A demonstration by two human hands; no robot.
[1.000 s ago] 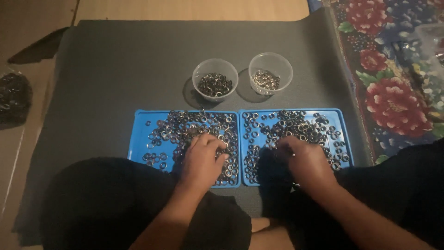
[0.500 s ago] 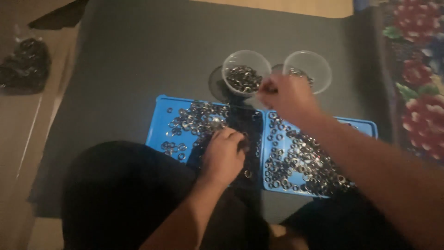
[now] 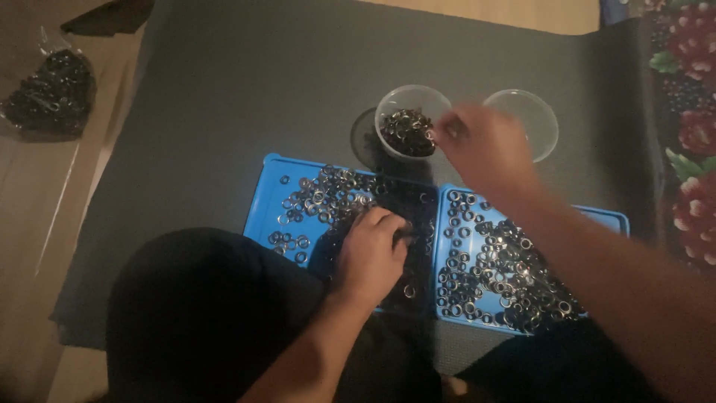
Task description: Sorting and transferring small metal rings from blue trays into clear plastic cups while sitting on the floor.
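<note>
rings crowd both trays (rims bare); right hand over cup.

we have 1 view only, from a camera worn on the head, looking steeply down and forward over our own lap. it sits close: the dark knees fill the frame from 6 to 8 o'clock, and the right arm enters from 4 o'clock. the dark mat runs from the centre up to 12 o'clock, with bare floor at 9 to 10 o'clock and a flowered cloth at 2 to 3 o'clock. the horizon is slightly tilted, the scene dropping toward 3 o'clock. with no 2nd view, nothing is shared.
</note>
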